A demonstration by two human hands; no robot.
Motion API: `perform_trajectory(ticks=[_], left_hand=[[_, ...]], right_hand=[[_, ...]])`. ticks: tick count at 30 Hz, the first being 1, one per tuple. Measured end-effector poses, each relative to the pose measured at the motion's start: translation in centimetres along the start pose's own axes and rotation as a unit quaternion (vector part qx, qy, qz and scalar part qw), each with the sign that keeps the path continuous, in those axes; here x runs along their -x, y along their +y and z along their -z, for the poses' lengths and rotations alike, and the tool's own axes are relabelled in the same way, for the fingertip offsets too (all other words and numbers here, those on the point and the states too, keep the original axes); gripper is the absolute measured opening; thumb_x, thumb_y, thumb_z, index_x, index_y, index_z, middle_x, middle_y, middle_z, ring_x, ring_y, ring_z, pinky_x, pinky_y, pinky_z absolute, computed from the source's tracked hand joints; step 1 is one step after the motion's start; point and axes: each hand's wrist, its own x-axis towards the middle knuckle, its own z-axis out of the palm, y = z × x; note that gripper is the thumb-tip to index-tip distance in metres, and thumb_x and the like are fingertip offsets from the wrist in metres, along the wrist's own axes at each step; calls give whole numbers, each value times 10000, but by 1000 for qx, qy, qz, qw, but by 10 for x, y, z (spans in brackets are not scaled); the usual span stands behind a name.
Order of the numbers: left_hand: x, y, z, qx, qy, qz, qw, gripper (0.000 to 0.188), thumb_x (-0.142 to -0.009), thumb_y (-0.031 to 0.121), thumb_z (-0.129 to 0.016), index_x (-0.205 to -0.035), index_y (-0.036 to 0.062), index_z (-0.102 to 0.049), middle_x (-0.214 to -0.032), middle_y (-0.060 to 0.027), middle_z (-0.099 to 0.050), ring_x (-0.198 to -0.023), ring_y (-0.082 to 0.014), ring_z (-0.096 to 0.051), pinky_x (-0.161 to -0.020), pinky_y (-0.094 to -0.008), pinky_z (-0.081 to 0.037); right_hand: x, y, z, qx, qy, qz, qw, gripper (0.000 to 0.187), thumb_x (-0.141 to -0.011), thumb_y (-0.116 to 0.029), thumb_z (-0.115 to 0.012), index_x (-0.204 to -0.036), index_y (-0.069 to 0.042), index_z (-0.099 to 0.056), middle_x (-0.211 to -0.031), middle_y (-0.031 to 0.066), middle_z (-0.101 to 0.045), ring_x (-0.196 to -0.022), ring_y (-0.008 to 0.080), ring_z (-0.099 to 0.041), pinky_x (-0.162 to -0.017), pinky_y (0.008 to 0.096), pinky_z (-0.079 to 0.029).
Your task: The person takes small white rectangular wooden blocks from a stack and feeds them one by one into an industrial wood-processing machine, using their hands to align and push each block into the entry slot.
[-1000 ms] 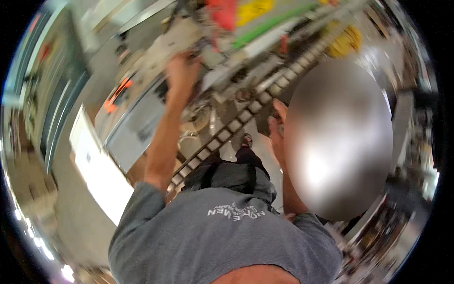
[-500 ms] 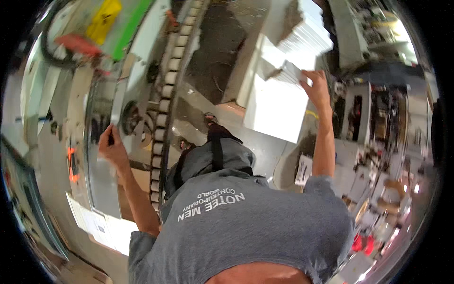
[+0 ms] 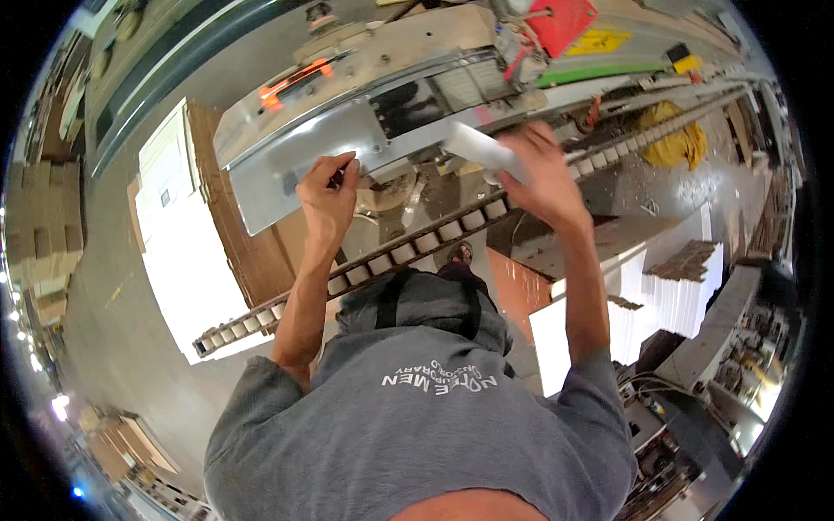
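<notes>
My right hand (image 3: pixel 547 178) is raised over the far side of the roller track, its fingers closed on a white flat piece (image 3: pixel 476 144). Motion smears that piece, so its exact kind cannot be made out. Left of it, my left hand (image 3: pixel 327 193) hovers by a smooth metal plate (image 3: pixel 304 161) on the machine, thumb and fingertips pinched together. Whether anything small sits in that pinch is hidden. Beyond the hands lies the machine bed, with a dark opening (image 3: pixel 408 106) beside the plate.
A roller track (image 3: pixel 426 242) crosses in front of my legs. White sheets (image 3: pixel 187 252) and cardboard stand at the left. To the right is another stack of white sheets (image 3: pixel 686 300). A red part (image 3: pixel 560 24) and a green bar (image 3: pixel 599 73) are on the machine's far right.
My body has turned from the white stack to face the machine. The right hand has carried the white piece over toward the machine, and both hands are now closer together.
</notes>
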Motion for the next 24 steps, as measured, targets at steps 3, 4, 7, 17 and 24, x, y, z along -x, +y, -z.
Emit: perform_trajectory(ticks=[3, 4, 7, 17, 24], left_hand=[[0, -12, 20, 3, 35, -4, 999, 138, -853, 53, -715, -967, -21, -739, -801, -102, -683, -631, -122, -575, -580, -270, -463], [-2, -16, 25, -11, 35, -13, 999, 143, -848, 48, -721, -973, -18, -737, -799, -108, -680, -632, -130, -584, -583, -275, -470], [-10, -27, 34, -27, 51, -16, 998, 161, -838, 49, -737, -987, -12, -733, -798, -116, -676, -635, -150, -601, -586, -288, -485], [-59, -52, 12, -145, 39, -105, 983, 183, -793, 187, -789, -879, 35, -734, -780, -135, -659, -683, -311, -647, -639, -384, -518], [-81, -45, -28, -150, 22, -140, 979, 129, -799, 179, -761, -773, 61, -713, -740, -116, -633, -676, -335, -626, -625, -422, -505]], right_hand=[[-90, -18, -57, -24, 22, 178, 984, 345, -736, -71, -766, -1048, -32, -622, -1085, 130, -616, -1075, 358, -537, -955, 448, -440], [-111, -18, -74, -25, 18, 182, 983, 345, -736, -71, -766, -1048, -32, -622, -1085, 130, -616, -1075, 358, -537, -955, 448, -440], [-145, -33, -109, 33, 32, 248, 968, 321, -758, -89, -754, -1049, -27, -634, -1048, 119, -634, -1060, 345, -538, -946, 431, -443], [-96, -78, -160, -214, 147, -73, 963, 399, -911, -187, -659, -1262, -1, -617, -975, 159, -638, -873, 263, -592, -746, 354, -502], [-103, -61, -151, -172, 181, -118, 961, 458, -883, -191, -658, -1276, 33, -584, -1111, 213, -647, -983, 339, -554, -901, 440, -463]])
